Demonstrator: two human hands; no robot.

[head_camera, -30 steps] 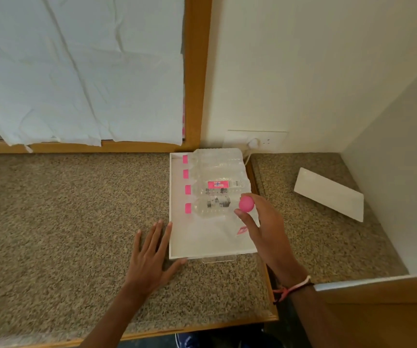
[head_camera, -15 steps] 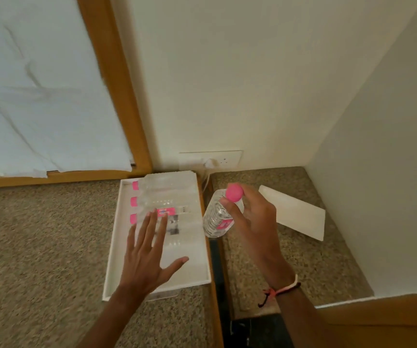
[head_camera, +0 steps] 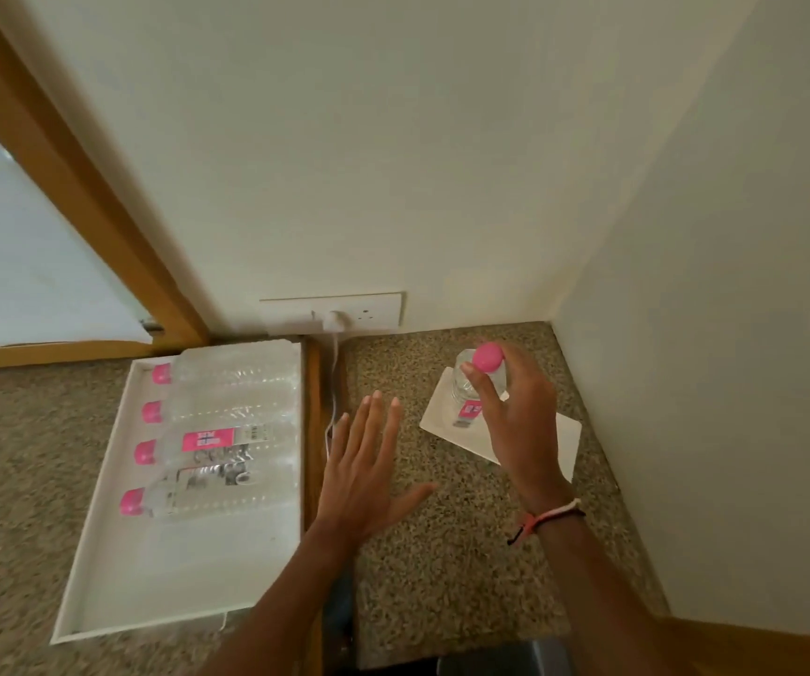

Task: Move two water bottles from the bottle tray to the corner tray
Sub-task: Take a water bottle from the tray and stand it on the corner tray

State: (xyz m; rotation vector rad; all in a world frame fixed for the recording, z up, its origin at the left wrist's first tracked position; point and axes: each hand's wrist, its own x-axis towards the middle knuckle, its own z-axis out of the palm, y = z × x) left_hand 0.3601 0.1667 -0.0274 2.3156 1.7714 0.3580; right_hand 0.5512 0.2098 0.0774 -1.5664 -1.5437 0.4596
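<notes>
Carried across since the earlier frame, one water bottle (head_camera: 470, 397) now stands upright on the corner tray (head_camera: 447, 422), right hand (head_camera: 515, 422) gripping just below its pink cap; left hand (head_camera: 361, 475) hovers empty, fingers spread, left of that tray; likely the first delivery; four bottles (head_camera: 218, 446) lie in the bottle tray (head_camera: 159, 587), farther left on the surface (head_camera: 442, 568).

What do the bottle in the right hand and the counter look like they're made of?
Bottle: clear ribbed plastic, apparently, since the tray shows through it; its pink cap looks like matte opaque plastic. Counter: speckled brown and grey, probably granite or a stone-look composite.
</notes>
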